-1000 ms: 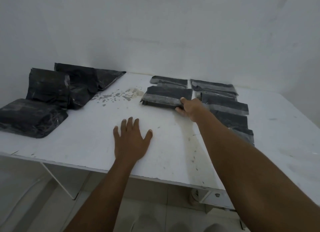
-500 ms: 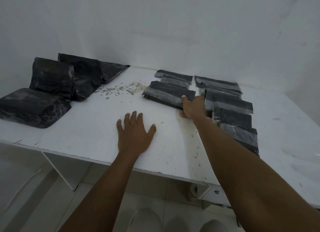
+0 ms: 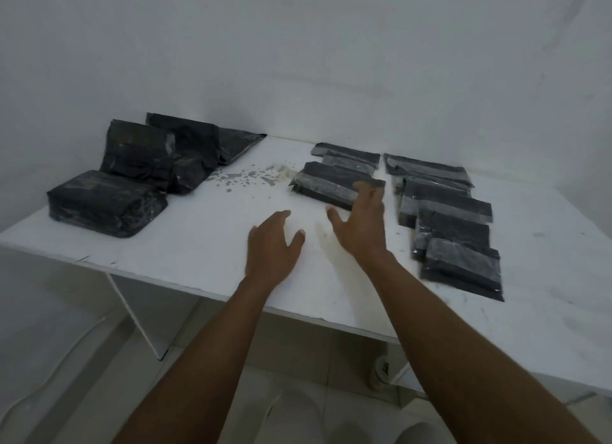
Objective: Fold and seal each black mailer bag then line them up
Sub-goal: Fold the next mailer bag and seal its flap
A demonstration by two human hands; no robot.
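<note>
**Both hands open over the surface, nothing held**

The fingers of our right hand are spread and nearly straight, gripping nothing. Their tips overlap the near right corner of a folded mailer, and blur keeps us from telling whether they touch it. The fingers of our left hand are loosely extended with the thumb held out, and they too hold nothing. They sit low over the white surface, but we cannot tell whether the palm rests on it. The two hands are near each other, the left a little closer to us.

The folded mailer at our right fingertips lies flat, with a grey band along its near edge. Just beyond it lies a second folded mailer. To the right of our right fingers, a column of folded mailers overlap one another, running from the far side of the surface toward us.

Well to the left of our left fingers sit three bulky black bags. One lies flat near the front edge and two are propped behind it by the wall. Between them and the folded mailer, grey flecks mark the surface.
</note>
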